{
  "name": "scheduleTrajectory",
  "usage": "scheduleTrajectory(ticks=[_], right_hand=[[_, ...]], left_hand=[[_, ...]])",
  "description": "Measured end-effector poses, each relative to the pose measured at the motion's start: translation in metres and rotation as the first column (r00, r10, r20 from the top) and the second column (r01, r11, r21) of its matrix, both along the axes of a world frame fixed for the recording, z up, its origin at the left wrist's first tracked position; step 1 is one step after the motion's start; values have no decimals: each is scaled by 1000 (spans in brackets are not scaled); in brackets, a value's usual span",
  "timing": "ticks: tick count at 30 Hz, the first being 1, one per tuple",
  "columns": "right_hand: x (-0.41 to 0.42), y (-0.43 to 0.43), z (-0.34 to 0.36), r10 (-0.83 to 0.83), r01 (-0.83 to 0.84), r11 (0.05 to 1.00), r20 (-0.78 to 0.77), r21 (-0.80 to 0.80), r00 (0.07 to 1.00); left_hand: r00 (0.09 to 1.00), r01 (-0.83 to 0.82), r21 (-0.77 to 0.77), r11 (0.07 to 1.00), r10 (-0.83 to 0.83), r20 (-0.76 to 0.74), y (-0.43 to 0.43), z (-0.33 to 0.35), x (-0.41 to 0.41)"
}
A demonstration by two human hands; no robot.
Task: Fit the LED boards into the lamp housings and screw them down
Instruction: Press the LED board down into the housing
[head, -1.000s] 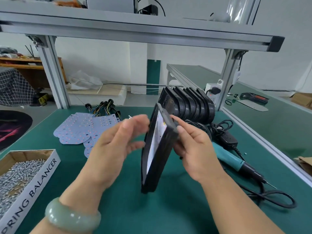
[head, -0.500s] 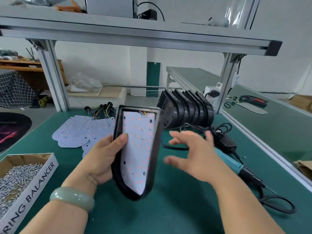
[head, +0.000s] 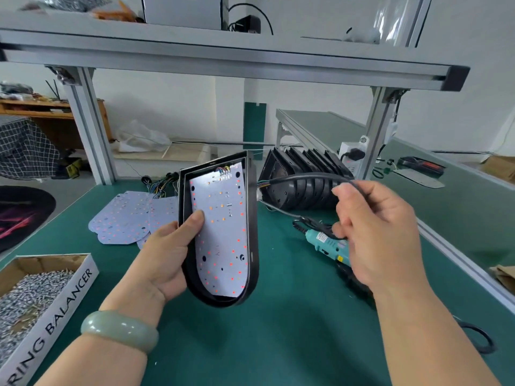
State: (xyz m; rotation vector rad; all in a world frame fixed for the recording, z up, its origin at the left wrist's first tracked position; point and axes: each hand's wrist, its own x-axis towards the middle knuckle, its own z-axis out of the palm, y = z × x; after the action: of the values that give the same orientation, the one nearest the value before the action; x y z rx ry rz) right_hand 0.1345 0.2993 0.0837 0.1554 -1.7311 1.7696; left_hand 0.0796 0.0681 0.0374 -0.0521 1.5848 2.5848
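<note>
Head view, centre frame: I see left hand (head: 164, 257) gripping lamp housing (head: 252, 218), thumb on LED board (head: 223, 240) inside; right hand (head: 381, 235) curled round its black cable (head: 306, 176).

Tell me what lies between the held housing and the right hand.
Head view: a black cable bridges the gap from the housing to the right hand, which pinches it; beneath lies the teal screwdriver.

Green bench (head: 278, 344) carries loose LED boards (head: 125, 218), stacked housings (head: 306, 188), screwdriver (head: 326, 243), screw box (head: 41, 296).
</note>
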Motion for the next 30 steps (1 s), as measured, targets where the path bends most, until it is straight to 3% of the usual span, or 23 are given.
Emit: scheduleTrajectory(ticks=[3,7,9,10,12,14,16,18,19,20,21,22,23,25,27,30], right_hand=[[-2,-2,12,191,-206,883,-78,-422,978],[-4,-8,18,360,-500,608,-348,-617,866],[-5,-7,19,509,-584,449,-343,-676,789],[-5,-2,18,570,-559,444,-261,-700,779],[-8,10,13,588,-377,578,48,-724,807],[-13,23,0,416,-134,794,369,-593,831],[-20,30,-16,133,78,928,520,-364,843],[-24,29,-30,-94,183,977,542,-112,835],[-24,27,-37,-202,181,979,556,93,807],[-23,25,-43,-354,157,914,546,374,759],[-21,20,-47,-508,152,772,456,617,731],[-19,14,-49,-584,173,627,311,760,750],[-17,5,-51,-551,170,576,227,799,803],[-11,-18,-52,-307,6,743,332,669,892],[-10,-39,-59,-101,-207,857,548,472,831],[-17,-47,-69,35,-179,974,693,137,720]], left_hand=[[999,31,-26,999,-32,-38,6,3,5],[987,90,45,995,-83,-137,15,8,12],[992,64,44,997,-59,-108,12,10,13],[997,34,14,999,-33,-66,9,10,12],[998,-22,-113,993,28,59,3,7,9],[984,12,-290,957,40,175,-2,2,6],[972,97,-444,891,11,233,0,-3,5],[967,152,-558,816,-4,256,6,-8,8],[967,157,-600,785,0,253,11,-10,9],[971,146,-633,760,10,237,16,-11,9],[977,126,-653,746,23,214,20,-12,10],[981,103,-663,742,34,191,24,-13,10],[985,83,-666,741,40,167,27,-14,11],[992,67,-671,738,22,124,31,-14,12],[996,75,-676,733,-19,89,33,-13,17],[994,103,-639,762,-51,99,34,-15,19]])
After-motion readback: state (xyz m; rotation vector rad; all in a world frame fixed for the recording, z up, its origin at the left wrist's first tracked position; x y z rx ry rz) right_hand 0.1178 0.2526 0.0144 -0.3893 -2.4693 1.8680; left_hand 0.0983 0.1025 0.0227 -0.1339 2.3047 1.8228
